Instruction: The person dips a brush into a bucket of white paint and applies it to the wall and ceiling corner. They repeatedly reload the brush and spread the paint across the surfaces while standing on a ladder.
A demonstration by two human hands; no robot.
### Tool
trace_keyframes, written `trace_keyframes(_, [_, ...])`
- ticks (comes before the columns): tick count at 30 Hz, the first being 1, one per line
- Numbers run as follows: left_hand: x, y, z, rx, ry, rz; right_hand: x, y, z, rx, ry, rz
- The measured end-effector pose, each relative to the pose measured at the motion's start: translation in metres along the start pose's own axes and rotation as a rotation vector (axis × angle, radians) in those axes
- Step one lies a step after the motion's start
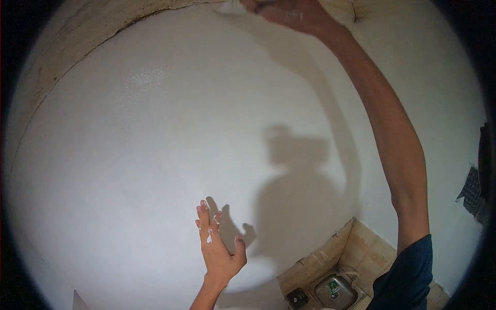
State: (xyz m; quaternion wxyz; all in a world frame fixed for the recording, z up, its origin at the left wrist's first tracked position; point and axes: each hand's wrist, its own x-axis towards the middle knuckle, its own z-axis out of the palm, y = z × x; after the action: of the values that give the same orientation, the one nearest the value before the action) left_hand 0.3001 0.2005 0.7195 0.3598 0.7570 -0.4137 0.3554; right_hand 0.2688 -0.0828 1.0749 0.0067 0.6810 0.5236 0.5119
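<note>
My bare left hand [221,260] points upward before the broad, smooth white wall [129,170], its fingers released and spread, dabbed with thick white paste [209,239]; my bare right hand [297,14] is raised near the wall's upper edge, partly out of view, so I cannot tell whether its fingers grasp anything; a square grey metal sink [349,298] sits low on the right

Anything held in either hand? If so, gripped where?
Left hand: nothing held; fingers extended, with white smears. Right hand: cut off by the picture's top edge, so any hold cannot be told.
</note>
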Motion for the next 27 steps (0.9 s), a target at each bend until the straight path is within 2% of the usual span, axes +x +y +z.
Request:
trace_keyframes(2, [-0.001, -0.003, -0.001, 0.056, -0.045, 0.017, -0.038, 0.014, 0.005, -0.196, 0.018, 0.003])
trace_keyframes(3, [0.000, -0.008, 0.001, 0.052, -0.053, 0.015, -0.054, -0.003, 0.013, -0.293, -0.020, -0.106])
trace_keyframes(5, [-0.003, -0.015, -0.002, 0.052, -0.101, 0.035, -0.103, -0.045, 0.042, -0.223, -0.037, 0.143])
trace_keyframes(6, [0.000, -0.011, -0.007, 0.060, -0.102, 0.042, -0.105, -0.086, 0.041, -0.166, -0.245, 0.466])
trace_keyframes(7, [0.004, -0.004, -0.012, 0.067, -0.153, 0.023, -0.121, -0.111, 0.049, 0.040, -0.190, 0.676])
trace_keyframes(8, [0.006, 0.001, -0.016, 0.070, -0.204, 0.004, -0.149, -0.123, 0.056, -0.229, -0.274, 0.540])
trace_keyframes(9, [0.008, 0.003, -0.017, 0.072, -0.198, 0.013, -0.158, -0.137, 0.056, -0.199, -0.377, 0.563])
trace_keyframes(11, [0.007, 0.003, -0.019, 0.094, -0.224, 0.048, -0.162, -0.165, 0.041, 0.092, -0.466, 0.640])
trace_keyframes(12, [-0.001, -0.015, -0.011, 0.073, -0.214, 0.033, -0.164, -0.161, 0.056, 0.226, -0.510, 0.659])
trace_keyframes(13, [0.001, -0.011, -0.012, 0.085, -0.215, 0.003, -0.163, -0.152, 0.049, 0.222, -0.508, 0.656])
trace_keyframes(15, [0.003, -0.005, -0.012, 0.099, -0.215, -0.014, -0.155, -0.121, 0.022, 0.398, -0.320, 0.448])
trace_keyframes(17, [-0.001, -0.010, -0.008, 0.058, -0.184, -0.029, -0.138, -0.084, 0.007, 0.263, -0.251, 0.519])
trace_keyframes(18, [0.000, -0.009, -0.009, 0.056, -0.184, -0.024, -0.126, -0.068, -0.008, 0.326, -0.226, 0.566])
trace_keyframes(19, [0.001, -0.005, -0.011, 0.082, -0.204, -0.052, -0.113, -0.059, -0.015, 0.241, -0.111, 0.523])
trace_keyframes(21, [-0.001, 0.000, -0.013, 0.108, -0.214, -0.086, -0.084, -0.044, -0.033, -0.021, -0.120, 0.567])
trace_keyframes(22, [0.000, 0.002, -0.012, 0.140, -0.229, -0.124, -0.071, -0.031, -0.038, -0.018, -0.129, 0.554])
trace_keyframes(24, [-0.002, 0.003, -0.012, 0.174, -0.240, -0.171, -0.046, -0.012, -0.038, -0.115, 0.046, 0.406])
trace_keyframes(25, [-0.002, 0.003, -0.012, 0.188, -0.227, -0.171, -0.029, -0.013, -0.040, -0.116, 0.045, 0.393])
trace_keyframes(27, [-0.005, -0.001, -0.012, 0.196, -0.212, -0.166, 0.001, -0.026, -0.043, -0.337, 0.131, 0.257])
